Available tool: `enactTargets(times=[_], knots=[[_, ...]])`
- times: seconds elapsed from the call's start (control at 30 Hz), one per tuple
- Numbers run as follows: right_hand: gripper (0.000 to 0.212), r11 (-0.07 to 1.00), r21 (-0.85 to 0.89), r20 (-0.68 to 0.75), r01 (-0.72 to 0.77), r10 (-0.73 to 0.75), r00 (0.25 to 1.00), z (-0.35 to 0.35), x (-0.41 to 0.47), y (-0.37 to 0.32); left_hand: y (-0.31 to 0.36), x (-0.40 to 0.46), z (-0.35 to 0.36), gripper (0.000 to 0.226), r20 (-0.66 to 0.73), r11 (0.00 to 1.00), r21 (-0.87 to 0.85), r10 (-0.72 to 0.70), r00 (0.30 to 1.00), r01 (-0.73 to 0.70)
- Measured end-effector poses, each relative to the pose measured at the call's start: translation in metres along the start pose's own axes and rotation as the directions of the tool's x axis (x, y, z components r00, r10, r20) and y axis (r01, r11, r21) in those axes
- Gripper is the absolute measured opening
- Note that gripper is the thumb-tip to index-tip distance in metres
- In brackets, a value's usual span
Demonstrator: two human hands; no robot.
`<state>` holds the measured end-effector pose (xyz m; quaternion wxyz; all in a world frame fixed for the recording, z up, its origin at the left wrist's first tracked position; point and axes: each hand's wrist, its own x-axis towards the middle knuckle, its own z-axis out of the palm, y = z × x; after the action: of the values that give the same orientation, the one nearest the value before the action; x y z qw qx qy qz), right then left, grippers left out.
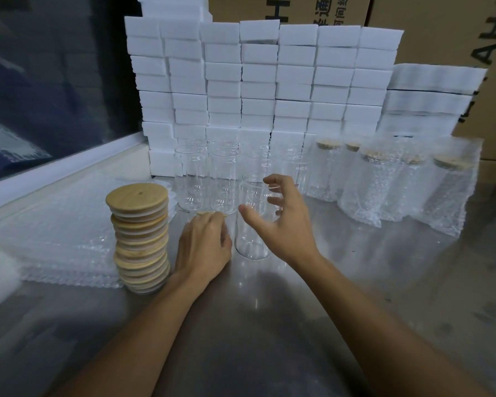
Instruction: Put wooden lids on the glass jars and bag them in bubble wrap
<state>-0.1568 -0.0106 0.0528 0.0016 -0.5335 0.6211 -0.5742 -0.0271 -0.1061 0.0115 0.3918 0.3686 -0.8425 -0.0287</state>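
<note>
Holding lid [211,214] in left grip [204,245], jar [252,224] just beside right grip [281,222].

Soft, cool overhead light falls evenly on the steel table [355,282], which gives back a dull sheen and blurred reflections. A broad shadow pools at the table's near edge. Beyond it, stacked white boxes [258,81] bow outward; corners smear.

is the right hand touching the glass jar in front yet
Cannot tell. In the head view the right hand curls open around the nearest glass jar, with fingertips overlapping its rim, but the clear glass hides whether there is contact or a small gap.
</note>
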Motion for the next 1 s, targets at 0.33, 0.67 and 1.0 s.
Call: enactTargets(times=[0.33, 0.67, 1.0], knots=[[0.055, 0.999, 0.028, 0.073, -0.028, 0.026, 0.997, -0.007, 0.002, 0.002, -0.011, 0.008, 0.011, 0.044, 0.034, 0.943, 0.191, -0.285, 0.958, 0.273], [0.055, 0.999, -0.020, 0.143, -0.036, 0.038, 0.989, -0.016, 0.012, 0.000, -0.017, 0.016, 0.014, 0.055, 0.119, 0.920, 0.156, -0.379, 0.918, 0.360], [0.056, 0.998, -0.028, 0.173, -0.047, 0.051, 0.984, -0.018, 0.012, -0.001, -0.013, 0.037, 0.004, 0.023, 0.049, 0.908, 0.095, -0.413, 0.909, 0.408]])
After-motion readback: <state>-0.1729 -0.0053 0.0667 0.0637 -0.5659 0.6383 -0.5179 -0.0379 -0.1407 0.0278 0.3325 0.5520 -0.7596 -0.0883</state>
